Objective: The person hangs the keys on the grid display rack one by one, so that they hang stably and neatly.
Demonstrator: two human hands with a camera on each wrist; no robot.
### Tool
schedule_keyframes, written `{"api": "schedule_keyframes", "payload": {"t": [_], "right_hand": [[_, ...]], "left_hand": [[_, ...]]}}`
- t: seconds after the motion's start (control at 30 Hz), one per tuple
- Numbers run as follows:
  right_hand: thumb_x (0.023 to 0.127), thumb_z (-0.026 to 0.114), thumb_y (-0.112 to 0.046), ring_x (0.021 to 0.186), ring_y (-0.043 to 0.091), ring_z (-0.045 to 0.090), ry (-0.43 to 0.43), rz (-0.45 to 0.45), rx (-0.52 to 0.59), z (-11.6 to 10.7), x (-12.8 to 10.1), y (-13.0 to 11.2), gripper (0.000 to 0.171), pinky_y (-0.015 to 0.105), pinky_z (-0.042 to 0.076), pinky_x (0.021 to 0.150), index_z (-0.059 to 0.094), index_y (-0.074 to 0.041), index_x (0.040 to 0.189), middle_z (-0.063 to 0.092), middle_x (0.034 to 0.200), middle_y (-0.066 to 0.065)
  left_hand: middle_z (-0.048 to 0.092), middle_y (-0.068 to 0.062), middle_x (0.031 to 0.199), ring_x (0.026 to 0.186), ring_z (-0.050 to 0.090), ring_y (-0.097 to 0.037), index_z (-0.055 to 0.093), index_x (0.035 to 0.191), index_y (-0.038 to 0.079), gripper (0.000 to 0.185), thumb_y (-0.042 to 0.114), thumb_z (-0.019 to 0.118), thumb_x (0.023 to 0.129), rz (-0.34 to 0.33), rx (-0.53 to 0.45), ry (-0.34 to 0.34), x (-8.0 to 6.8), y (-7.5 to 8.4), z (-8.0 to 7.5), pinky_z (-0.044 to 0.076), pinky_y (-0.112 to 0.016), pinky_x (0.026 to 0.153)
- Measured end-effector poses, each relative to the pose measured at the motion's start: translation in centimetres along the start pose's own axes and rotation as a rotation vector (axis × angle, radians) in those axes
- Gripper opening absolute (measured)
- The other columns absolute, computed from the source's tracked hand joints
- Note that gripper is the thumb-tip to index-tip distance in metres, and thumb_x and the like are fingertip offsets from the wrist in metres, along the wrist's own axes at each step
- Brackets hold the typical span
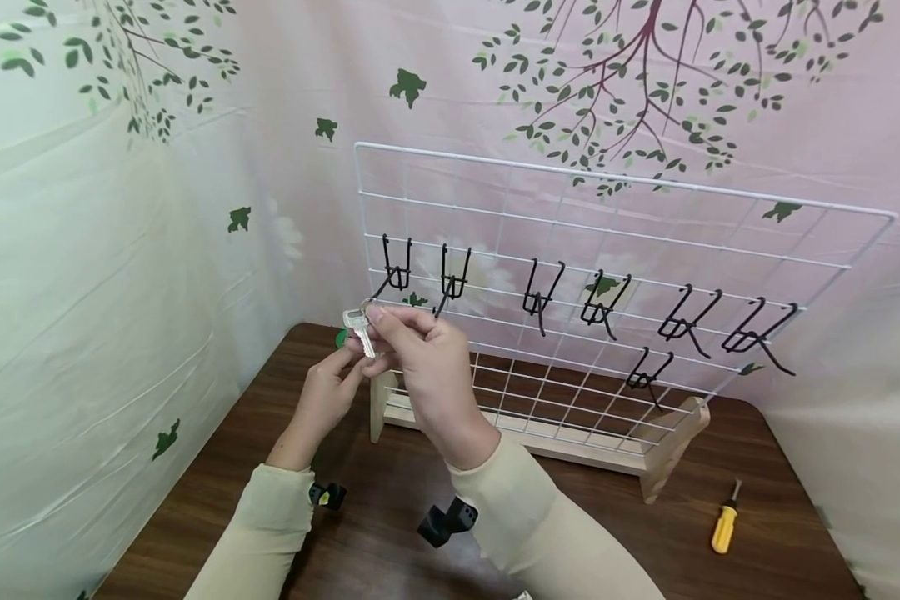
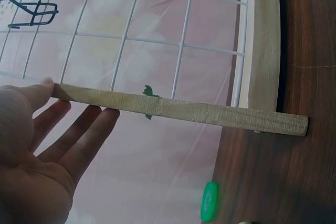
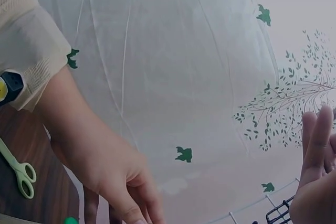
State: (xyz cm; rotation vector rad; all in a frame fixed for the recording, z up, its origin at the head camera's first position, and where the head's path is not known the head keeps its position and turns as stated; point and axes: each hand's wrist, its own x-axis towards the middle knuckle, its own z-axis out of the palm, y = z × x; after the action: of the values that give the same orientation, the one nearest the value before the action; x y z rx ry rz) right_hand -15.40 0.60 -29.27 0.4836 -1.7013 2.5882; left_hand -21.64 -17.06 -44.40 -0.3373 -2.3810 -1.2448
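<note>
Small silver key (image 1: 360,329), blade down, before the leftmost hook (image 1: 394,273)

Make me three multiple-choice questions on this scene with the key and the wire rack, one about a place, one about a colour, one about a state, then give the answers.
1. Where does the screwdriver lie?
A. On the table right of the wire rack
B. Hanging on a hook
C. In the left hand

2. What colour are the hooks on the wire rack?
A. White
B. Black
C. Yellow

3. How is the key held?
A. Lying flat on the table
B. Hanging from a hook
C. Pinched by the right hand, the left hand at its lower end

Answers: 1 A, its yellow handle rests on the brown table. 2 B, dark against the white wire. 3 C, the fingertips meet round the silver key before the leftmost hook.
</note>
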Motion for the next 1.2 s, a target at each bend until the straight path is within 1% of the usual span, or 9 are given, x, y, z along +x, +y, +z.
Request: {"api": "schedule_keyframes", "payload": {"t": [0.1,0.23,0.43,0.6,0.7,0.9,0.93,1.07,1.2], "right_hand": [[0.104,0.068,-0.006,0.069,0.007,0.074,0.001,0.007,-0.006,0.0,0.1,0.0,0.026,0.023,0.064,0.061,0.071,0.015,0.118,0.071,0.085,-0.003],[0.104,0.069,-0.009,0.071,0.008,0.073,0.006,0.027,-0.003,0.0,0.4,0.0,0.026,0.024,0.064,0.062,0.072,0.012,0.118,0.071,0.086,-0.002],[0.104,0.069,-0.008,0.073,0.008,0.077,0.015,0.032,-0.013,-0.2,1.1,0.3,0.025,0.022,0.064,0.063,0.072,0.014,0.117,0.072,0.086,-0.001],[0.104,0.07,-0.01,0.071,0.009,0.075,0.02,0.029,-0.061,-0.7,1.7,0.7,0.024,0.023,0.065,0.065,0.073,0.011,0.116,0.072,0.088,-0.001],[0.105,0.07,-0.014,0.073,0.008,0.076,0.019,0.04,-0.097,-0.9,2.1,0.7,0.023,0.024,0.066,0.067,0.074,0.006,0.114,0.073,0.087,-0.003],[0.104,0.072,-0.015,0.076,0.011,0.076,0.034,0.016,-0.163,-1.1,2.9,0.7,0.023,0.026,0.067,0.067,0.074,0.006,0.113,0.075,0.089,0.001],[0.104,0.072,-0.016,0.076,0.011,0.075,0.037,0.014,-0.17,-1.1,3.0,0.7,0.024,0.027,0.067,0.067,0.075,0.006,0.113,0.076,0.09,0.004],[0.104,0.073,-0.023,0.082,0.017,0.078,0.026,0.034,-0.245,-1.6,2.8,0.5,0.028,0.031,0.068,0.071,0.075,-0.002,0.121,0.081,0.108,0.014],[0.106,0.07,-0.033,0.099,0.021,0.079,0.002,0.045,-0.402,-2.3,1.7,0.3,0.037,0.034,0.068,0.081,0.071,-0.013,0.137,0.076,0.136,0.008]], "left_hand": [[0.076,-0.023,0.128,0.116,0.076,-0.039,0.072,0.131,0.002,0.027,0.008,0.069,0.105,-0.006,-0.01,-0.005,0.0,0.0,0.0,0.064,-0.057,0.095],[0.077,-0.02,0.126,0.106,0.077,-0.035,0.072,0.132,0.004,0.027,0.007,0.067,0.106,-0.011,-0.028,-0.013,0.1,-0.1,0.1,0.067,-0.052,0.088],[0.079,-0.017,0.124,0.102,0.077,-0.031,0.072,0.134,0.007,0.029,0.015,0.067,0.106,0.002,0.01,-0.005,0.2,-0.1,0.3,0.067,-0.049,0.085],[0.078,-0.019,0.124,0.096,0.078,-0.031,0.071,0.136,0.005,0.031,0.013,0.067,0.106,0.008,-0.005,0.001,0.1,-0.2,0.3,0.067,-0.049,0.084],[0.079,-0.018,0.123,0.095,0.078,-0.029,0.07,0.14,0.007,0.034,0.015,0.067,0.107,0.019,-0.011,0.0,0.1,-0.2,0.3,0.067,-0.044,0.083],[0.076,-0.015,0.134,0.118,0.076,-0.034,0.069,0.144,0.012,0.038,0.022,0.067,0.108,0.014,-0.011,-0.005,0.3,-0.1,0.3,0.064,-0.054,0.093],[0.075,-0.014,0.137,0.122,0.074,-0.034,0.068,0.144,0.013,0.038,0.023,0.067,0.108,0.012,-0.009,-0.005,0.3,-0.1,0.3,0.064,-0.055,0.094],[0.075,-0.016,0.136,0.115,0.077,-0.034,0.069,0.143,0.011,0.037,0.02,0.067,0.108,0.026,-0.013,0.002,0.3,-0.1,0.4,0.066,-0.053,0.09],[0.074,-0.016,0.137,0.115,0.076,-0.034,0.069,0.144,0.012,0.038,0.017,0.067,0.107,0.045,-0.007,0.008,0.2,-0.2,0.5,0.066,-0.051,0.09]]}}
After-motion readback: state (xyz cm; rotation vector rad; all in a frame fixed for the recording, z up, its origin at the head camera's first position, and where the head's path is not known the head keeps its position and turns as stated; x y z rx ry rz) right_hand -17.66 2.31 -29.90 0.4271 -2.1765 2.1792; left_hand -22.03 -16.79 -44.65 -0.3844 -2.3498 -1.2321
